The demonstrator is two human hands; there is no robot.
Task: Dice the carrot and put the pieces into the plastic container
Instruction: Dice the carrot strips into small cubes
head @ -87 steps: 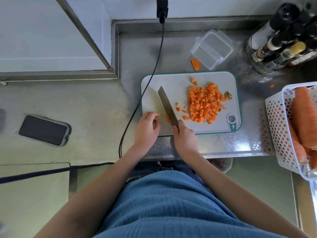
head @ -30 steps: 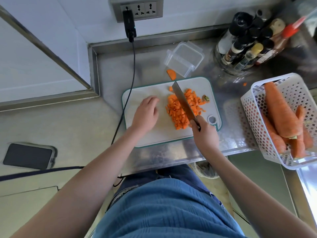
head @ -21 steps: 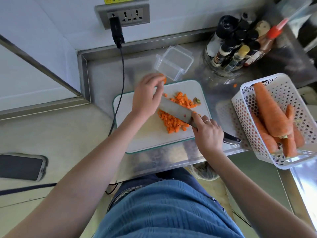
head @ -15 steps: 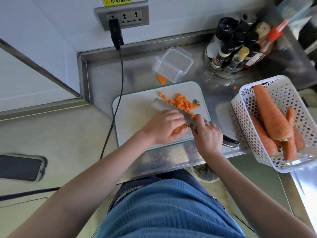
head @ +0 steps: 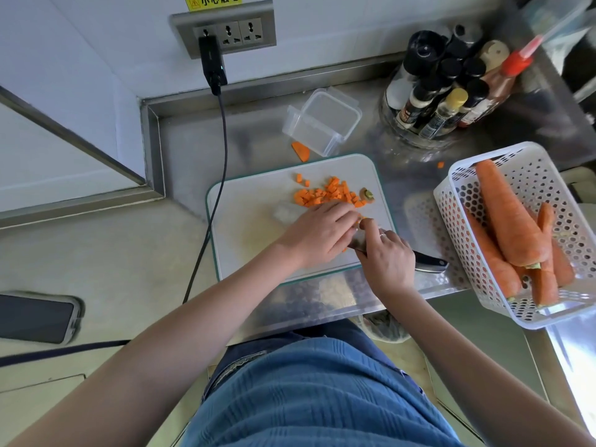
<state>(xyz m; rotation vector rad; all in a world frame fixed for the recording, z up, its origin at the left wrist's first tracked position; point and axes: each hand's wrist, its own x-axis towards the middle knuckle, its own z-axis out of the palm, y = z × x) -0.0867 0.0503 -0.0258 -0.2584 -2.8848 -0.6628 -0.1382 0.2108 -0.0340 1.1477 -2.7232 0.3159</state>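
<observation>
Board: white cutting board [head: 245,227] on the steel counter, diced carrot [head: 329,195] heaped at its far right part, a few cubes loose beside the heap. Carrot top stub [head: 367,194] lies at the heap's right edge.
Container: clear plastic container [head: 322,122] stands open and empty just behind the board; one larger carrot slice [head: 300,151] rests on the counter at its near corner.
Left hand: left hand [head: 317,233] lies palm down over the near side of the heap, fingers curved together onto the cubes; whether any are actually pinched, cannot tell.
Right hand: right hand [head: 388,259] is wrapped around the knife [head: 429,262] where blade meets handle; the blade is mostly hidden under both hands, the handle juts right.
Step (judgement): gathering cubes onto the flat of the blade for transfer.
Handling (judgement): cubes are light, firm, damp, and inclined to roll and scatter; picking singly is slow. Better to cup them against the blade or scoop with curved fingers, lifting low and level.
Risk: spill between board and container; fingertips close to the edge.
Spare stock: whole carrots [head: 512,217] in the white basket [head: 458,175], right.
</observation>
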